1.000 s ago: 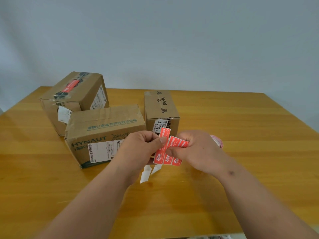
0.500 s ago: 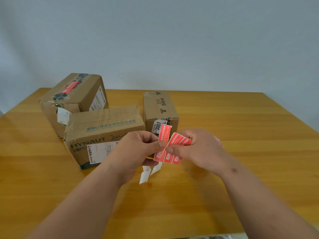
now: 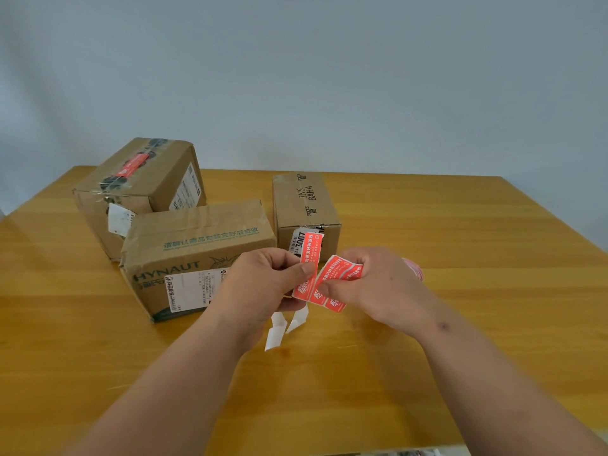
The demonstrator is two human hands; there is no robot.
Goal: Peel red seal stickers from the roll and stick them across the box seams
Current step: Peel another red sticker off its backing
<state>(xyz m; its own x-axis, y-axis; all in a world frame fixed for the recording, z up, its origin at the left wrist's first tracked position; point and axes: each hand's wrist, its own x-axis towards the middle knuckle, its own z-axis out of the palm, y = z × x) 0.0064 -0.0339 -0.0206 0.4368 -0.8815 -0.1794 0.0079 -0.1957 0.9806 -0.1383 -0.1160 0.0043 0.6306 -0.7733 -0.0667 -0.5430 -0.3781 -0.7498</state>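
Red seal stickers point(image 3: 339, 281) above wooden table point(image 3: 460, 258), pale wall point(image 3: 329, 77) behind.

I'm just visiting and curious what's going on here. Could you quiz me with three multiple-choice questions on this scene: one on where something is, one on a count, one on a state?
1. Which cardboard box already wears a red seal sticker?
A. far left box
B. HYNAUT box
C. BAHA box

2. How many cardboard boxes stand on the table?
A. two
B. three
C. four

3. What is the left hand doing?
A. resting flat
B. pressing a box
C. pinching a red sticker

Answers: 1 A, a red strip lies along the far left box top seam. 2 B, the far left box, HYNAUT box and BAHA box stand on the table. 3 C, the left hand pinches the upright red sticker.
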